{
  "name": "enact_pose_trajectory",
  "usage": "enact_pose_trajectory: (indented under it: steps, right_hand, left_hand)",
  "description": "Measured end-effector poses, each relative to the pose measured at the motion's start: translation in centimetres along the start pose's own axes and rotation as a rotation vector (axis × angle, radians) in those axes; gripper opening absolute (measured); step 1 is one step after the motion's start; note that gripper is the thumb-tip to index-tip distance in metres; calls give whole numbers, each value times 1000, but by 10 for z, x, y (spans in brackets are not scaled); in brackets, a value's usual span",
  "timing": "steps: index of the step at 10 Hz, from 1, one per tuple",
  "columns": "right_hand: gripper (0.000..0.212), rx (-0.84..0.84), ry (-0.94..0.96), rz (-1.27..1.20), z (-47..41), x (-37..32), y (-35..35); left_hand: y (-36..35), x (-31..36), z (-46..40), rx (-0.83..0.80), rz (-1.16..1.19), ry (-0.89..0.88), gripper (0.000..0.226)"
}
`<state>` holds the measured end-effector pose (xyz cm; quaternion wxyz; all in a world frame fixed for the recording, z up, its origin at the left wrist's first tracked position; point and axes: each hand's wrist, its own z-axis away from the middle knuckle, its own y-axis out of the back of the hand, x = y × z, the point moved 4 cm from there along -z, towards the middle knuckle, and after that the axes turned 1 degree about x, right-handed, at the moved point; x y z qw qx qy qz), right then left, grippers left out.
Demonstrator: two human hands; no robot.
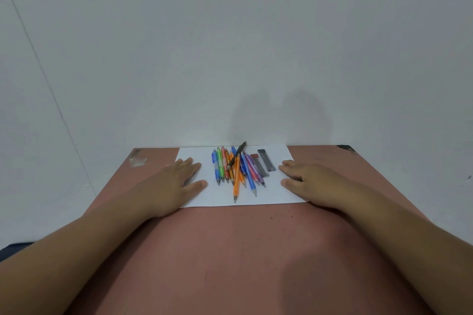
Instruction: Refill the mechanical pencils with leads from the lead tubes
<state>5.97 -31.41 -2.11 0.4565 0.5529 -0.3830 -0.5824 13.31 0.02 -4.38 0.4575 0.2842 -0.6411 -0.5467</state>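
Brown table (230,250): pencils (235,169) between flat hands

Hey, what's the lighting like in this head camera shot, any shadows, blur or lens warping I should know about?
Head view: soft, even light with no glare; a faint double shadow falls on the wall behind the pencils; wide-angle warping stretches both forearms toward the bottom corners; the left hand and right hand are slightly soft, and the lead tubes are too small for detail.
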Motion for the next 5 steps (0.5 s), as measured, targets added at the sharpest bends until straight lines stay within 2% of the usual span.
enact_pose_trajectory:
  steps: [2, 3, 4, 5]
  right_hand:
    - [59, 4, 14, -57, 6, 3, -1]
    - [65, 24, 47, -89, 23, 0, -3]
    - [71, -11, 68, -107, 58, 1, -10]
    - [74, -196, 83, 16, 120, -5, -18]
  left_hand:
    - [4, 4, 8, -16, 30, 17, 77]
    - [9, 7, 22, 3, 157, 47, 87]
    - [12, 11, 59, 14, 171, 28, 86]
    - [-7, 13, 110, -78, 124, 20, 88]
